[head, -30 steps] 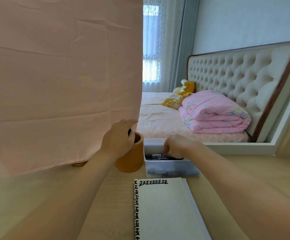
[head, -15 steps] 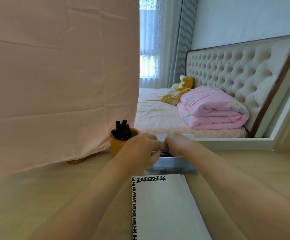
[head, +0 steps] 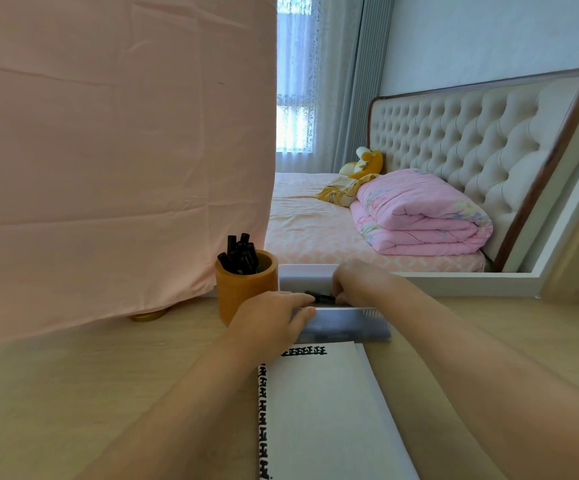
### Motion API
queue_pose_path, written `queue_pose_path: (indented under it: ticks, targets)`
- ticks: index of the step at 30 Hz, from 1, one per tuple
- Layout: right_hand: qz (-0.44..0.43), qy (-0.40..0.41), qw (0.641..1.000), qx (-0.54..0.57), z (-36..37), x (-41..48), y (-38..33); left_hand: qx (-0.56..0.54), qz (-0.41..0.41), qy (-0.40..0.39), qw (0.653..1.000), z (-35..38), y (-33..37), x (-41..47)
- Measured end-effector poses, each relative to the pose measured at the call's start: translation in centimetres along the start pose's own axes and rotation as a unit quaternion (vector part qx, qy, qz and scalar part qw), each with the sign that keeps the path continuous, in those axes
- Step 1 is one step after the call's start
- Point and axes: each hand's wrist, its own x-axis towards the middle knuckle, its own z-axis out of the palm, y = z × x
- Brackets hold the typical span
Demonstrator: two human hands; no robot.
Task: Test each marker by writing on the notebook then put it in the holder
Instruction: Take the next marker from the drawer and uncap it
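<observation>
An orange-brown holder (head: 246, 289) stands on the desk with several black markers (head: 241, 254) upright in it. To its right lies a clear plastic box (head: 345, 323) with dark markers inside. Over the box, a black marker (head: 321, 298) shows between my hands. My left hand (head: 274, 322) pinches its left end with forefinger and thumb, and my right hand (head: 357, 282) curls its fingers round its right end. The open notebook (head: 319, 417) lies in front of the box, with rows of black marks along its top and left edges.
A pink cloth (head: 118, 150) hangs over something at the left, its hem on the desk behind the holder. A gold round base (head: 149, 315) peeks out under it. Beyond the wooden desk (head: 73, 375) is a bed with a folded pink quilt (head: 419, 216).
My left hand left the holder's rim and came right to the box, where it met my right hand. A black marker now shows between the two hands.
</observation>
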Motion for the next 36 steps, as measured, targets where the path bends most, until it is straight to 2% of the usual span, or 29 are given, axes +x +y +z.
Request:
queue_pose_path:
  ticks: [2, 9, 13, 16, 18, 20, 22, 25, 27, 30, 33, 35, 36]
  targets:
    - [-0.051, 0.05, 0.997, 0.015, -0.5, -1.6, 0.8, -0.008, -0.001, 0.008, 1.0, 0.0, 0.0, 0.0]
    - [-0.116, 0.17, 0.965, 0.162, -1.3, -5.8, 1.6, 0.012, 0.043, 0.117, 0.992, -1.2, 1.8, 0.5]
    - [-0.138, 0.203, 0.917, 0.315, -0.8, -8.7, 1.1, 0.071, 0.08, 0.127, 0.986, -1.9, 2.4, 0.4]
    - [-0.144, 0.209, 0.885, 0.39, 0.1, -10.8, 0.7, 0.065, 0.083, 0.135, 0.985, -2.0, 2.5, -0.7]
    - [-0.128, 0.196, 0.844, 0.482, 0.6, -12.1, 0.4, 0.019, 0.065, 0.145, 0.987, -2.0, 2.7, -1.8]
    - [-0.114, 0.166, 0.772, 0.603, 1.2, -13.2, -0.1, -0.032, 0.039, 0.13, 0.99, -1.9, 3.1, -3.0]
    - [-0.112, 0.151, 0.711, 0.678, 1.9, -13.9, -0.6, -0.053, 0.031, 0.095, 0.994, -1.7, 3.7, -4.0]
    - [-0.123, 0.138, 0.665, 0.724, 2.9, -14.2, -1.7, -0.06, 0.023, 0.055, 0.996, -1.4, 4.2, -5.4]
    - [-0.13, 0.134, 0.683, 0.706, 3.2, -14.1, -2.1, -0.068, 0.014, 0.057, 0.996, -1.3, 3.9, -6.3]
    - [-0.142, 0.146, 0.755, 0.624, 3.3, -13.9, -2.3, -0.079, 0.002, 0.12, 0.99, -1.8, 3.0, -7.2]
    - [-0.159, 0.132, 0.855, 0.475, 4.0, -13.6, -2.2, -0.093, -0.015, 0.173, 0.98, -2.1, 2.4, -7.5]
    - [-0.165, 0.12, 0.909, 0.364, 4.7, -13.4, -2.2, -0.086, 0.003, 0.174, 0.981, -2.0, 2.4, -7.6]
    - [-0.162, 0.113, 0.922, 0.333, 4.9, -13.4, -2.3, -0.066, 0.018, 0.165, 0.984, -2.0, 2.5, -7.6]
